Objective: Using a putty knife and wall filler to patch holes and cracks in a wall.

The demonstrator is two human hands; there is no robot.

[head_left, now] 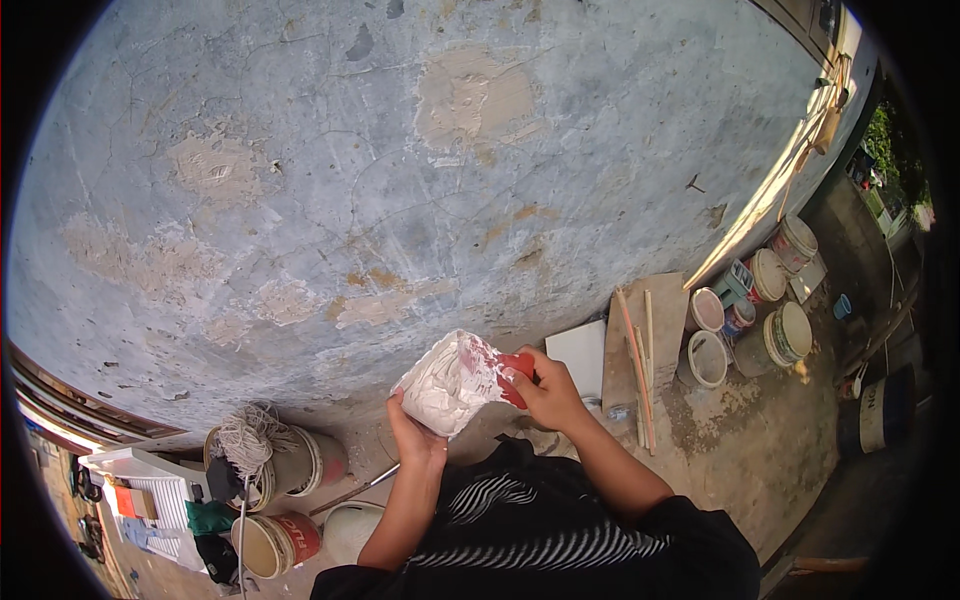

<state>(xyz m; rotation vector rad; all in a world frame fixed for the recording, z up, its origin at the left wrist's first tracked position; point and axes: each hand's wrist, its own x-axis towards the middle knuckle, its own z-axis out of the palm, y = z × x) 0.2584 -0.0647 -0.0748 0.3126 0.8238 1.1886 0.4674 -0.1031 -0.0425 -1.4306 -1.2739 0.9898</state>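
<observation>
In front of my chest my left hand [415, 433] supports a holder heaped with white putty [440, 385], its palm under the near left side. Putty covers the holder, so its exact kind is hidden. My right hand [550, 392] grips a red putty spreader [515, 380], thumb on top. White putty is smeared along the spreader's left edge, which touches the right side of the heap. Behind both hands rises a weathered blue wall [350, 190], with beige filler patches [475, 97] on its surface.
Several paint buckets [785, 335] and a leaning board [625, 345] with thin sticks [640, 370] stand at right. At lower left are a mop [252, 440], more buckets [270, 545] and a white rack [150, 500]. A dark drum [880, 415] stands far right.
</observation>
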